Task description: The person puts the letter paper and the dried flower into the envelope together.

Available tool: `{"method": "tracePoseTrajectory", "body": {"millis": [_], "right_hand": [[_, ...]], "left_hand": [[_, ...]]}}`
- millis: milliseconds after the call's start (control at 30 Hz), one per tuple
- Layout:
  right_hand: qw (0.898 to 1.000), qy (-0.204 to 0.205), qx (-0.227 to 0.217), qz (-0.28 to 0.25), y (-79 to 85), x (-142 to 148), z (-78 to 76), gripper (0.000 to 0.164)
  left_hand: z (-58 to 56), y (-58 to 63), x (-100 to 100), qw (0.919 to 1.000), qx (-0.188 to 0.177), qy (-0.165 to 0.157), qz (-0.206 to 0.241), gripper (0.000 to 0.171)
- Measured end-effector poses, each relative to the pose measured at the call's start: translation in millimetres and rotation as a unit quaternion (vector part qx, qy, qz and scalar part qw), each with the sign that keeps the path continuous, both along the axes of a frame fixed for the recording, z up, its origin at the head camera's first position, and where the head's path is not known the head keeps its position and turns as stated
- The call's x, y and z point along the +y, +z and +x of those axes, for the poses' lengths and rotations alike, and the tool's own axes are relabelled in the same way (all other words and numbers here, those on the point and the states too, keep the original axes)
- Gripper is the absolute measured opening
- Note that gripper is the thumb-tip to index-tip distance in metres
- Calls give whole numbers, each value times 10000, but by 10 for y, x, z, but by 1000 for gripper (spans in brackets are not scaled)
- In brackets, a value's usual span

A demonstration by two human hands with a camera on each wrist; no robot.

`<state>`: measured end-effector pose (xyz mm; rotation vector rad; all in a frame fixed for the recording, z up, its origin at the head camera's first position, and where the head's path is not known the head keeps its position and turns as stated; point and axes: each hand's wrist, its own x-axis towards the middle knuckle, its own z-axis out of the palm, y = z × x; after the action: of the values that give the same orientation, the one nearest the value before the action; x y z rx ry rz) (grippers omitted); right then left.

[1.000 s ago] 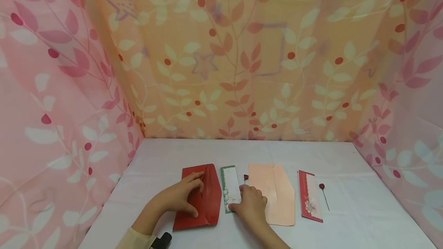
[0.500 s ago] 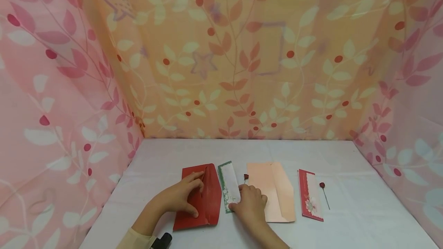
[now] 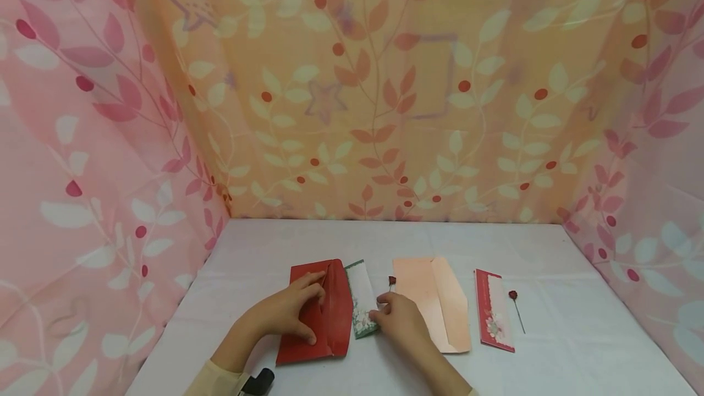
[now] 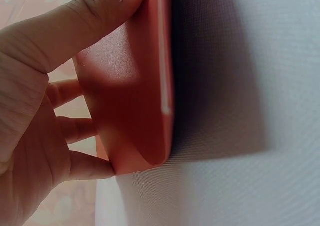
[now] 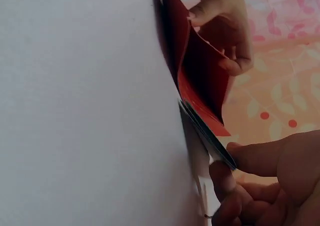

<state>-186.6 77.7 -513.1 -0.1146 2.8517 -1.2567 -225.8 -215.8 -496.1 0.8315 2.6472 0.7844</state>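
My left hand (image 3: 288, 309) grips a red envelope (image 3: 340, 304) lying on the white table. In the right wrist view, the envelope's pocket (image 5: 202, 68) gapes, with the left thumb and fingers on its edge. My right hand (image 3: 406, 326) pinches a white card with a green floral border (image 3: 361, 292) by its right side, between thumb and fingers. That card is tilted, its left edge at the envelope's flap; the right wrist view shows the card (image 5: 207, 133) edge-on, touching or nearly touching the flap. The left wrist view shows the left thumb (image 4: 85, 23) on the red envelope.
Right of my right hand lies a peach envelope (image 3: 452, 316), partly covered by the hand. A small red rose on a stem (image 3: 392, 281) peeks out behind the fingers. Farther right are a red floral card (image 3: 493, 311) and another stemmed rose (image 3: 513, 296). Patterned curtains (image 3: 330, 109) surround the table.
My right hand has turned the green-bordered card and raised its right side, shifting it left against the red envelope's flap. The left hand has kept its place on the envelope.
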Motion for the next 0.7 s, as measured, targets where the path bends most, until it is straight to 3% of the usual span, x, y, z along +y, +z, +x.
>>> {"method": "tracePoseTrajectory", "body": {"millis": [233, 467, 700], "right_hand": [[9919, 422, -605, -1037, -47, 145, -83, 25], [9934, 202, -439, -1044, -16, 232, -110, 23], [9871, 147, -517, -1510, -19, 244, -109, 26]], "left_hand": [[-6, -14, -2, 10000, 9, 23, -70, 58], [-19, -21, 7, 9999, 80, -7, -75, 59], [-4, -21, 6, 9999, 31, 60, -95, 60]]}}
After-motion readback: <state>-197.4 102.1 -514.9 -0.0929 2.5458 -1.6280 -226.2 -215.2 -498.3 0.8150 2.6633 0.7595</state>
